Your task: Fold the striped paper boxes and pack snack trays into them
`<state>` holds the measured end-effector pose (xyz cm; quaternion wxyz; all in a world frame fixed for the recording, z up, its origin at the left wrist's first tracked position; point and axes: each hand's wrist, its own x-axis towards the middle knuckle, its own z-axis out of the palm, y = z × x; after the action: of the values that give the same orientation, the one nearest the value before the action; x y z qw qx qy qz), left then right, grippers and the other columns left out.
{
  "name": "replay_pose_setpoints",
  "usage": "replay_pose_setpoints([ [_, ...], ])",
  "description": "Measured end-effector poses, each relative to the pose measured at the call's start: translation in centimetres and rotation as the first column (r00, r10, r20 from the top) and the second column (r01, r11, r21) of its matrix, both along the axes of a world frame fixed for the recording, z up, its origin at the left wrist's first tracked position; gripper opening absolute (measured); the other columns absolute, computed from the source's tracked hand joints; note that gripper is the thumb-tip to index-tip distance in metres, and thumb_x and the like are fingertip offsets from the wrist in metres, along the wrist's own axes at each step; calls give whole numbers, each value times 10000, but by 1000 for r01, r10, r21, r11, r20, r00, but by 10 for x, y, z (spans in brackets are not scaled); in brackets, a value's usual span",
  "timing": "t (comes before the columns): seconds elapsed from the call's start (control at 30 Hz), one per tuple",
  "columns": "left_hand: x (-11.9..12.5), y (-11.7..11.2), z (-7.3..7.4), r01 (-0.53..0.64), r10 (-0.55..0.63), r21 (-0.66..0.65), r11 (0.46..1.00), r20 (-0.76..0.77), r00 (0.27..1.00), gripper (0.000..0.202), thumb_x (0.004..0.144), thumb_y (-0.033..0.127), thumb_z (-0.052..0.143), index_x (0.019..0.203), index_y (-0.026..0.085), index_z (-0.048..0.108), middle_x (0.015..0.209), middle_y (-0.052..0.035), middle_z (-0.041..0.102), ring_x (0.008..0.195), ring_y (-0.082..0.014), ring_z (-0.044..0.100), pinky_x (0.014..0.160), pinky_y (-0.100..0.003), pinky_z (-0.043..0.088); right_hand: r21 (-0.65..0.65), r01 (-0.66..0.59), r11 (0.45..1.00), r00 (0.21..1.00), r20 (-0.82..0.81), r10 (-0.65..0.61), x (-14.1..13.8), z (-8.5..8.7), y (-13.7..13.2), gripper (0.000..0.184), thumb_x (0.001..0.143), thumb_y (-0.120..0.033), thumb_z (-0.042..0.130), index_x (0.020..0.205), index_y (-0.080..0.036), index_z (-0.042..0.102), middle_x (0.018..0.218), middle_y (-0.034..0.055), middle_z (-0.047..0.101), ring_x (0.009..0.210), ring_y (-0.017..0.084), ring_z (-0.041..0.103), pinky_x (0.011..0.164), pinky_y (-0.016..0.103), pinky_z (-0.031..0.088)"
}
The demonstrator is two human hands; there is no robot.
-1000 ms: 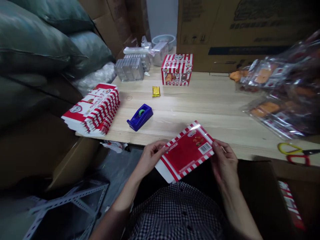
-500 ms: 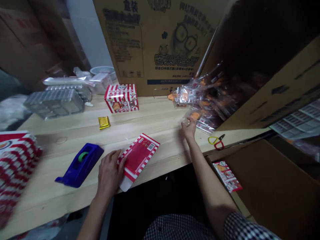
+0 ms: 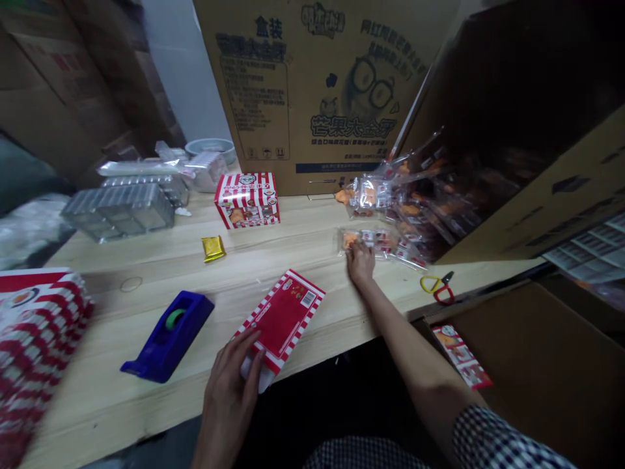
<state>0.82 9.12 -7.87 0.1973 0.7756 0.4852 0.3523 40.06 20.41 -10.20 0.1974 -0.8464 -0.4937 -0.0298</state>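
A red carton with striped edges point(image 3: 288, 312) lies slantwise on the table, its white end towards me. My left hand point(image 3: 232, 384) rests at that near end, fingers stretched over its left edge and thumb apart on the white part. Farther right, my right hand point(image 3: 361, 262) has its fingers closed on the left end of a row of clear snack packets point(image 3: 385, 241) with orange pieces inside. The row lies on the table and reaches towards a heap of similar packets point(image 3: 430, 202) at the mouth of a big cardboard box point(image 3: 532, 202).
A blue tape dispenser point(image 3: 168, 339), a gold sachet point(image 3: 213, 249) and a striped box point(image 3: 248, 200) stand left of centre. Striped cartons point(image 3: 43, 339) are stacked far left. Clear plastic trays point(image 3: 122, 212) stand behind. Scissors point(image 3: 439, 286) lie near the right edge.
My right hand has moved left, drawing the row of packets out from the heap. My left hand has slid a little towards me along the carton, which stays in place. The view has shifted slightly.
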Motion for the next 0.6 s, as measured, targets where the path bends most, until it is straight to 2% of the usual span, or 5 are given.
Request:
replay_pose_setpoints([
  [0.13,-4,-8,9,-13,14,-28,1000,33,999,335,952,376,562,1245,245,662,1309,-97,651,1223,-280,607,1049,-465,501,23,-102,994,995,13,102,-27,1,-9,365,1000,-208,378,1206,-191,678,1295,131,676,1260,243,538,1069,360,331],
  [0.27,-8,-19,14,-48,53,-65,997,75,996,311,952,370,558,1203,243,691,1269,-97,672,1188,-273,632,1020,-451,526,37,-116,993,993,-17,117,-19,19,-18,414,1012,-230,317,1254,-140,641,1218,178,685,1153,279,590,976,373,404],
  [0.33,-3,-23,17,-46,55,-95,994,99,994,296,949,365,565,1173,233,705,1242,-100,686,1169,-273,644,1007,-447,535,21,-159,987,986,-46,160,-14,28,-17,394,976,-238,413,1310,-158,606,1311,156,645,1232,279,550,1023,386,386],
  [0.47,18,-27,31,-7,26,-117,993,156,987,275,953,332,562,1159,230,713,1252,-103,687,1180,-267,644,1013,-430,529,-14,-193,981,972,-141,189,-10,38,-3,561,817,-168,644,1372,-200,568,1389,145,599,1313,316,504,1091,459,333],
  [0.6,28,-30,41,14,14,-137,991,202,979,269,954,312,558,1161,246,718,1256,-101,691,1186,-272,645,1037,-439,514,68,-104,992,958,-260,118,-6,50,4,279,876,-198,600,1136,-138,681,1148,158,701,1165,317,603,1040,507,381],
])
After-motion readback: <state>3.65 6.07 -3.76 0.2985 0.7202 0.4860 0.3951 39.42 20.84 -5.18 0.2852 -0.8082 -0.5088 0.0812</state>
